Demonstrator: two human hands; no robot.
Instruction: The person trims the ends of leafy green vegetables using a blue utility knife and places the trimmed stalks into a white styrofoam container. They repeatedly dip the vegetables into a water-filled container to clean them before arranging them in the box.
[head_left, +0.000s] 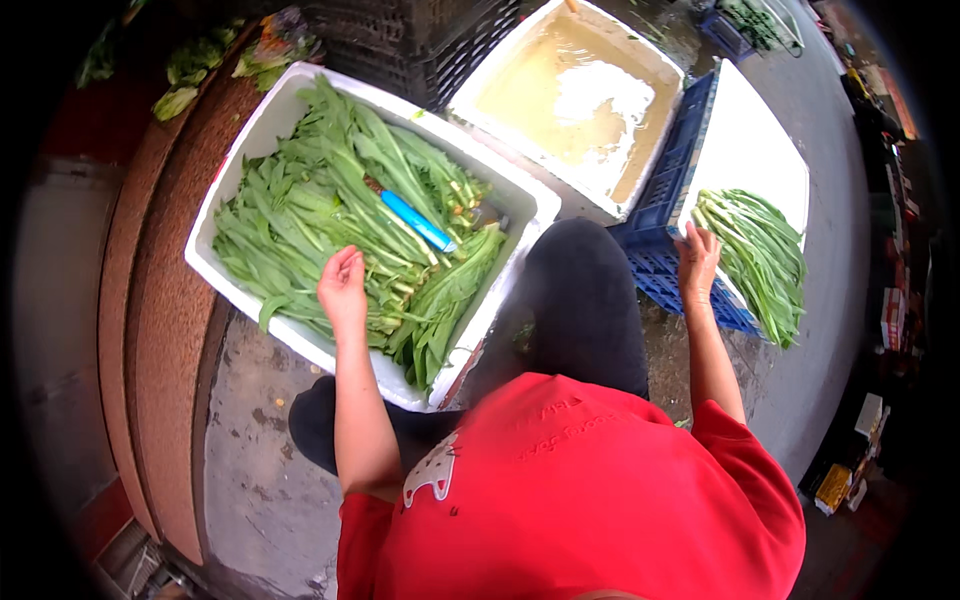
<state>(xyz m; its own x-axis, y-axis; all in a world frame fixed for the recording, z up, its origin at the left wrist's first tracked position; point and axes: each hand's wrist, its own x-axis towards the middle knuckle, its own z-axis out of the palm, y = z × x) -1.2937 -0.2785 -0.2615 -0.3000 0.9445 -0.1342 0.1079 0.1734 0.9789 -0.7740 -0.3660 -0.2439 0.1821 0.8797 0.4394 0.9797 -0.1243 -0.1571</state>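
Note:
A white foam box (541, 201) on my left holds many long leafy greens (300, 195). On top of them lies a tool with a blue handle (416, 220). My left hand (343, 289) is raised over the near part of this box, fingers curled; I cannot tell whether anything is between them. On the right, my right hand (697, 259) touches the near corner of a white board (750, 142) lying on blue plastic crates, beside the stem ends of a bunch of greens (761, 262). Whether it grips the board or a stem cannot be told.
A foam box of murky water (525, 82) stands ahead, between the greens box and the blue plastic crates (660, 187). Black crates (420, 45) are stacked at the back. Stone steps (169, 322) run along the left, with loose leaves (176, 101) on them. My knees are close to the greens box.

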